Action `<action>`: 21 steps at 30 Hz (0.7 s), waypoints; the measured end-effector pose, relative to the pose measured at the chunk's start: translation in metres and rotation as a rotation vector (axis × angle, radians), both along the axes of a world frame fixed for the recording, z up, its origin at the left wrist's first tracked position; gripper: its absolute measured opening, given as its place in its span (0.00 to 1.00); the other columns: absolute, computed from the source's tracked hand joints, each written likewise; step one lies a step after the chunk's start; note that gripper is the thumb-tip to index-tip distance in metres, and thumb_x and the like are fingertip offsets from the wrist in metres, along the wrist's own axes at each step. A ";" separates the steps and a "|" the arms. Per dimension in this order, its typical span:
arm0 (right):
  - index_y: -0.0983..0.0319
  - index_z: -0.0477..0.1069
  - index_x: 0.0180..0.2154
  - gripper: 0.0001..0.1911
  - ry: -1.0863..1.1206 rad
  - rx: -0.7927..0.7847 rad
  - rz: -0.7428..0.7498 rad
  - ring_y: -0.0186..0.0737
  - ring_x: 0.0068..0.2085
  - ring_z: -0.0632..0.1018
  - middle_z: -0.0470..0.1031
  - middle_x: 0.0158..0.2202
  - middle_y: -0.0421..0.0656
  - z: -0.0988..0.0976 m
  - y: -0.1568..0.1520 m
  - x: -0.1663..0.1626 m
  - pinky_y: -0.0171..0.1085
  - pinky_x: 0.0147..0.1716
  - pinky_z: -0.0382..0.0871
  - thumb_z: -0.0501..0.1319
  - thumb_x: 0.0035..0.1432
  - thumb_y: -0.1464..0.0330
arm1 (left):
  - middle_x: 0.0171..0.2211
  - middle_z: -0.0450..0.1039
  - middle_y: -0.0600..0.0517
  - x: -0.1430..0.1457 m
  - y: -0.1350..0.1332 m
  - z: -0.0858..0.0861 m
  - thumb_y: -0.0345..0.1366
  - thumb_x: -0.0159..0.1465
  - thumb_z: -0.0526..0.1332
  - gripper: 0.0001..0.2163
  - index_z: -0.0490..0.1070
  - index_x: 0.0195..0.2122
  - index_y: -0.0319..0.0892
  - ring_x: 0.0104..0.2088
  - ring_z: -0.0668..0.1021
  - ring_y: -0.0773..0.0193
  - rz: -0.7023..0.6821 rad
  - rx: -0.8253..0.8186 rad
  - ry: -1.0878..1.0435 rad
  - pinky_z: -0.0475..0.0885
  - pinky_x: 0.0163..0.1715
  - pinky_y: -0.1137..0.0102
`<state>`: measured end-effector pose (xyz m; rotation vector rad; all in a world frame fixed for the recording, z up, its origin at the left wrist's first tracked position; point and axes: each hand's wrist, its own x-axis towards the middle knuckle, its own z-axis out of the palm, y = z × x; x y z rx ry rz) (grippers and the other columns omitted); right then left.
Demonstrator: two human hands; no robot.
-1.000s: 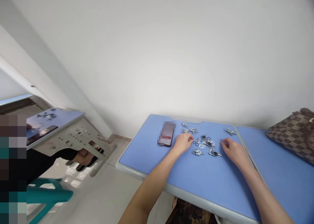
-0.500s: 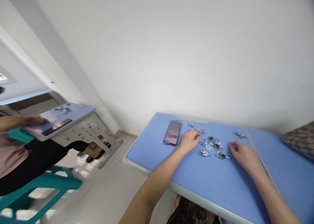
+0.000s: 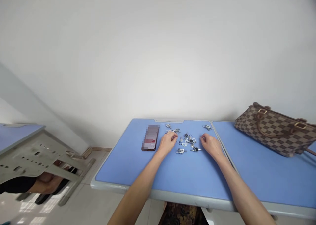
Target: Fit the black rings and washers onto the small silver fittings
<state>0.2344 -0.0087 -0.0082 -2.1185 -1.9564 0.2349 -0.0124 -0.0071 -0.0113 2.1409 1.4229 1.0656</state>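
My left hand [image 3: 168, 141] rests on the blue tabletop, fingers curled together, just left of a loose group of small metal parts. Nothing shows in its fingers. On the group's other side lies my right hand [image 3: 210, 144], also loosely closed with nothing visible in it. Between them are black rings [image 3: 179, 142], a pale flat gasket [image 3: 184, 144], and fittings with black round centres, one of them a fitting with a thin rod [image 3: 196, 149]. A silver metal fitting [image 3: 181, 151] lies nearer me. Metal pieces [image 3: 176, 130] sit beyond my left hand, and another fitting [image 3: 207, 127] beyond my right.
A phone [image 3: 151, 137] lies left of my left hand. A brown checkered handbag [image 3: 276, 129] stands on the adjoining desk [image 3: 261, 172] at right. The white wall [image 3: 158, 60] rises behind. Another person's foot [image 3: 49, 185] shows beneath a desk at far left.
The view has swung right, bringing the whole handbag into sight and taking most of the other person out. Both hands stay beside the metal parts, with no visible pick-up.
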 end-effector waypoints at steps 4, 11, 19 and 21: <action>0.60 0.71 0.41 0.12 0.002 0.005 -0.005 0.43 0.40 0.78 0.79 0.37 0.46 0.000 0.000 0.000 0.34 0.33 0.61 0.51 0.63 0.64 | 0.33 0.72 0.53 0.002 -0.001 0.001 0.24 0.57 0.56 0.11 0.76 0.34 0.43 0.32 0.73 0.67 -0.152 -0.025 0.027 0.67 0.34 0.72; 0.60 0.71 0.43 0.13 0.016 -0.001 0.006 0.43 0.41 0.78 0.79 0.39 0.47 0.004 -0.001 0.000 0.34 0.34 0.61 0.51 0.64 0.64 | 0.35 0.71 0.53 0.002 -0.002 0.002 0.20 0.55 0.51 0.17 0.78 0.29 0.44 0.36 0.73 0.66 -0.203 -0.064 0.140 0.68 0.40 0.70; 0.61 0.71 0.44 0.13 0.031 -0.004 0.010 0.43 0.42 0.77 0.79 0.39 0.47 0.005 -0.001 -0.001 0.34 0.35 0.61 0.51 0.64 0.65 | 0.36 0.71 0.53 0.002 -0.002 0.001 0.20 0.55 0.51 0.17 0.77 0.29 0.45 0.38 0.73 0.66 -0.180 -0.018 0.178 0.66 0.44 0.69; 0.61 0.71 0.43 0.12 0.033 0.000 0.011 0.44 0.43 0.77 0.79 0.40 0.47 0.004 -0.001 -0.001 0.35 0.35 0.61 0.51 0.63 0.65 | 0.37 0.70 0.52 0.002 -0.001 0.001 0.21 0.56 0.51 0.17 0.78 0.31 0.45 0.40 0.73 0.65 -0.183 -0.008 0.175 0.66 0.45 0.69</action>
